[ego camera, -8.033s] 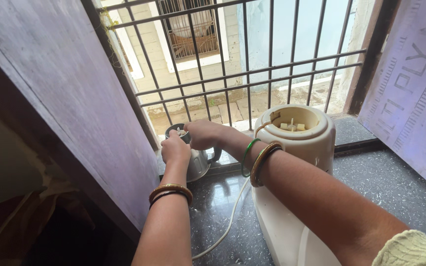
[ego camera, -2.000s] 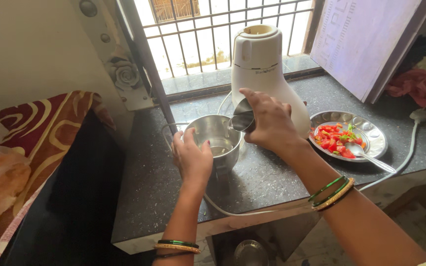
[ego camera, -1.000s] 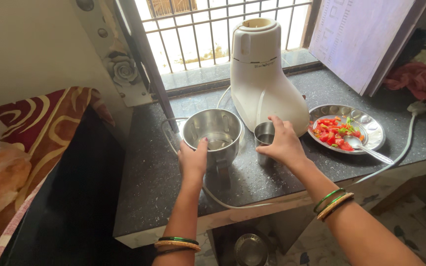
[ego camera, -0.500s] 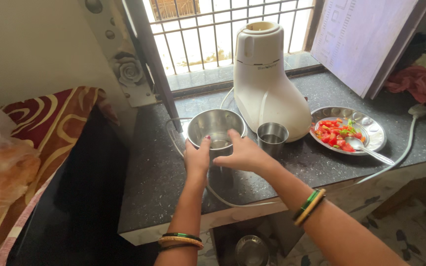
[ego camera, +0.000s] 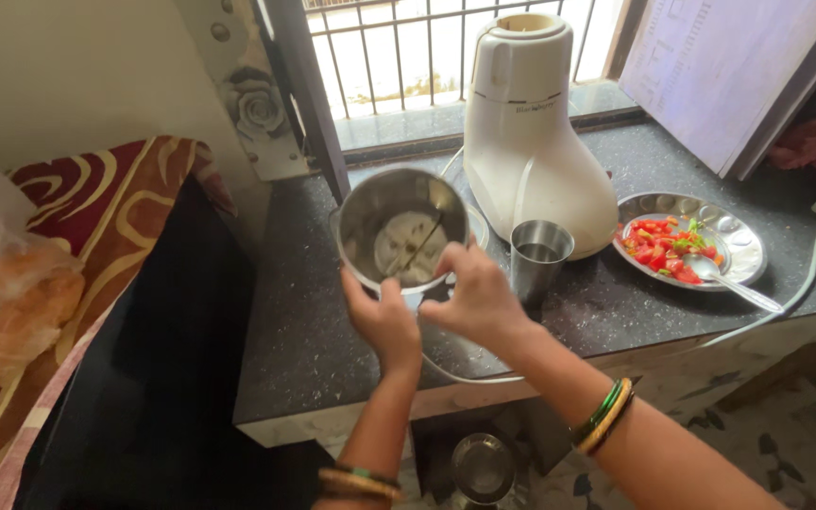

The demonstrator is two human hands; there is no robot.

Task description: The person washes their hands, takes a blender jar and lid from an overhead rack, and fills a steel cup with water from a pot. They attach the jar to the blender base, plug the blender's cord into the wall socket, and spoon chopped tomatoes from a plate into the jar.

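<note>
Both hands hold a steel mixer jar [ego camera: 399, 227] lifted off the dark counter [ego camera: 314, 340] and tilted toward me, so its blade and a little liquid show inside. My left hand [ego camera: 382, 321] grips the jar from below on its left side. My right hand [ego camera: 474, 302] grips its lower right side. A small steel tumbler [ego camera: 540, 257] stands on the counter just right of the jar, in front of the white mixer base [ego camera: 535, 132].
A steel plate [ego camera: 743, 241] with chopped tomato and a spoon lies to the right. A white cord [ego camera: 786, 297] runs along the counter's front. Behind are a barred window [ego camera: 427, 47] and a board [ego camera: 729, 66]. A patterned cloth [ego camera: 115, 203] lies left; a vessel [ego camera: 482, 465] sits below.
The right hand poured from the tumbler into the jar, set the tumbler down, then joined the left hand on the jar. The jar has risen off the counter and tilted toward me.
</note>
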